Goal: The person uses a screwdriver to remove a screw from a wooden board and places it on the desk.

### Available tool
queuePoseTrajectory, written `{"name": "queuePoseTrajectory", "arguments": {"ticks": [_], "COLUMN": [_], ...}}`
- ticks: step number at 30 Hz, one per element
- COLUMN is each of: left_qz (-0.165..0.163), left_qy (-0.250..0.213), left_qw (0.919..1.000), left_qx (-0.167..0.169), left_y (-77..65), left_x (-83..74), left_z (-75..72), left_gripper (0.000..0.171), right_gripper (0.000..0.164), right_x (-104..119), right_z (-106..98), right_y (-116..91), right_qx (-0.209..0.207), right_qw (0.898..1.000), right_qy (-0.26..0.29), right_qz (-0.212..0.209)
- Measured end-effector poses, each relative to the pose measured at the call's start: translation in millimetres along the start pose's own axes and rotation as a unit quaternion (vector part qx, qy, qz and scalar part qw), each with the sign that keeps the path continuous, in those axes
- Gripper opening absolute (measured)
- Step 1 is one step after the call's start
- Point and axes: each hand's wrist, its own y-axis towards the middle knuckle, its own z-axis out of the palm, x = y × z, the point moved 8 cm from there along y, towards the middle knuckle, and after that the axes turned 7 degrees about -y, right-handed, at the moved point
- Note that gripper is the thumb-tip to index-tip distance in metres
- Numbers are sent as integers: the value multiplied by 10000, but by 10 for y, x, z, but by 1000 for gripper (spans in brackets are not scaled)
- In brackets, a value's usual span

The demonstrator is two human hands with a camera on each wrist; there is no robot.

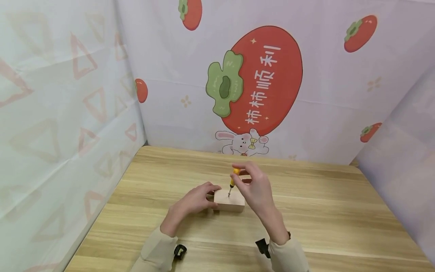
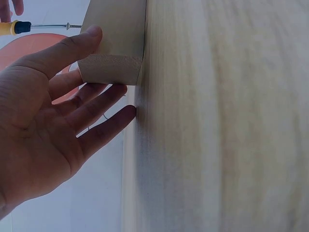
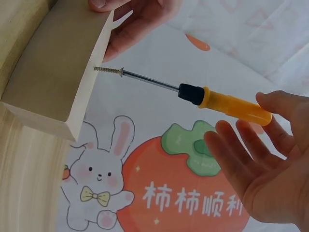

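Observation:
A pale wooden block point(image 1: 229, 206) lies on the table. My left hand point(image 1: 195, 198) grips its left end, the thumb point(image 2: 87, 42) on the near face and fingers behind. From the block's top a screw point(image 3: 108, 70) stands upright, much of its thread showing. The tip of a screwdriver point(image 3: 212, 99) with a yellow handle and black collar meets the screw head. At the handle's upper end, my right hand point(image 1: 256, 185) pinches it between thumb and forefinger. The other fingers point(image 3: 231, 147) of that hand are spread loosely beside the handle.
The wood-grain table point(image 1: 323, 215) reaches out on both sides of the block. Behind it hangs a white cloth point(image 1: 163, 113) printed with persimmons and a rabbit, and a patterned cloth point(image 1: 68, 124) borders the left. Black straps point(image 1: 180, 251) sit at the sleeves.

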Motion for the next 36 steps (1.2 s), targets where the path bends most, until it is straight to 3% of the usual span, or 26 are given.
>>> {"name": "queuePoseTrajectory", "arguments": {"ticks": [7, 14, 17, 27, 31, 36], "left_qz": [59, 20, 6, 31, 59, 20], "left_qy": [20, -36, -44, 26, 21, -46], "left_qw": [10000, 10000, 10000, 10000, 10000, 10000], "left_qx": [-17, -10, -9, -19, -16, -7], "left_y": [-3, 2, 3, 12, 15, 18], "left_x": [14, 22, 24, 23, 10, 20], "left_z": [10, 9, 10, 14, 11, 11], "left_gripper": [59, 60, 60, 59, 59, 59], "right_gripper": [27, 27, 27, 30, 29, 23], "right_x": [48, -7, -40, 27, 30, -10], "right_z": [7, 37, 54, 23, 29, 66], "right_y": [2, 113, 114, 37, 49, 62], "right_qx": [-179, 637, 798, -69, -126, 147], "right_qw": [9990, 9959, 9947, 9987, 9985, 9977], "right_qy": [-125, 393, 460, 205, 191, 546], "right_qz": [-381, -499, -446, -470, -493, -383]}}
